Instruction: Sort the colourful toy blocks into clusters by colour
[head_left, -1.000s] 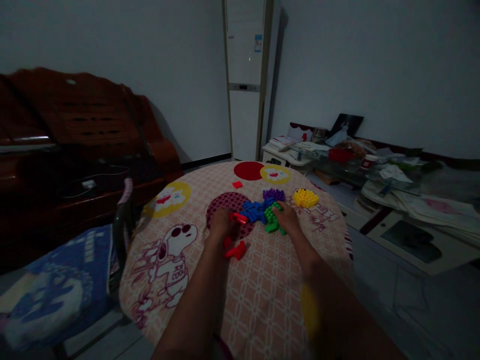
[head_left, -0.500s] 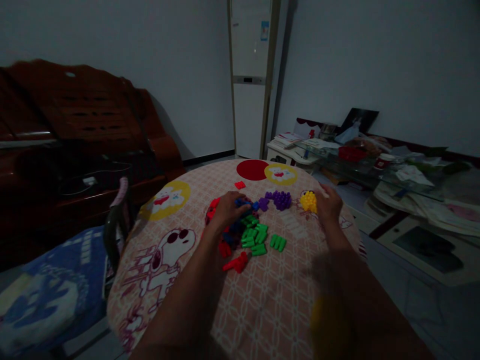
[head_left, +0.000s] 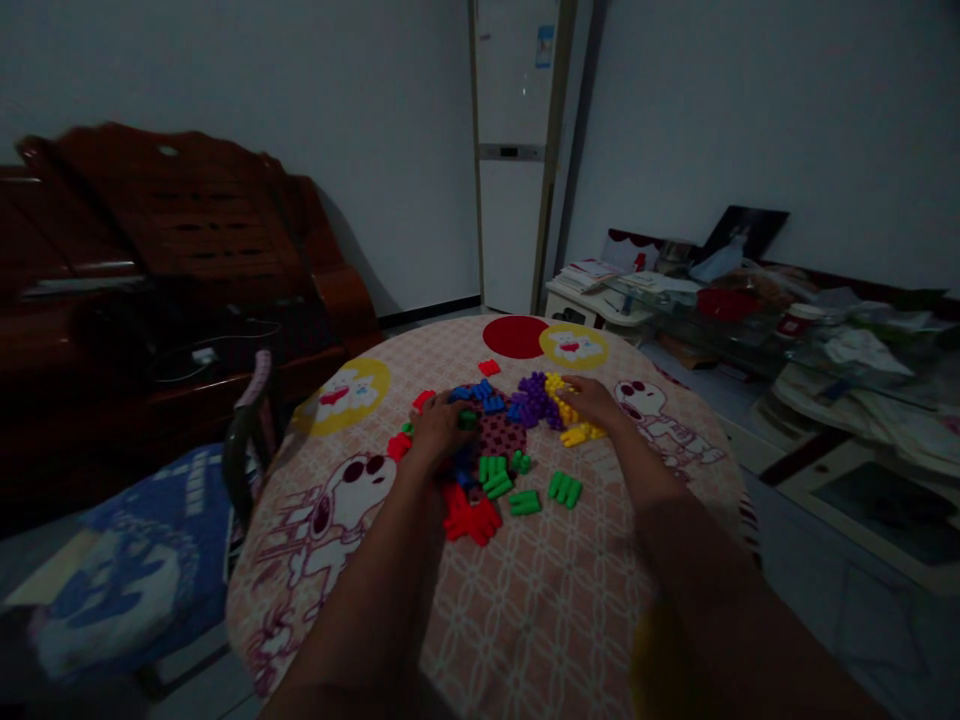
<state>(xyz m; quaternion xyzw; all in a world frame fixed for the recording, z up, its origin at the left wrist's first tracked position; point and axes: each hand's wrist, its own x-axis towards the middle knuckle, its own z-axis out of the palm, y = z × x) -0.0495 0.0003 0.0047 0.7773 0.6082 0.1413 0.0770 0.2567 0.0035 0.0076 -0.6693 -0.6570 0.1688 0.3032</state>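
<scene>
My left hand (head_left: 441,432) is curled over the heap of plastic building blocks, with a green building block (head_left: 466,419) between its thumb and fingers. My right hand (head_left: 591,400) bends its fingers around a cluster of yellow building blocks (head_left: 583,434). Purple building blocks (head_left: 535,402) are bunched against the yellow ones. Blue building blocks (head_left: 489,397) lie beyond my left hand. Several green building blocks (head_left: 565,489) are scattered nearer to me, and red building blocks (head_left: 472,518) sit beside my left wrist. My left palm hides part of the heap.
A patterned cloth covers the round table (head_left: 540,610). At left stands a chair (head_left: 247,430) with a blue cover, before a wooden sofa (head_left: 202,220). A cluttered glass-topped cabinet (head_left: 750,330) is at right, and a tall white appliance (head_left: 514,220) stands behind.
My right hand has moved left with the yellow blocks, which now meet the purple ones. Green and blue blocks have shifted apart, uncovering a dark patterned patch. The view has turned slightly left.
</scene>
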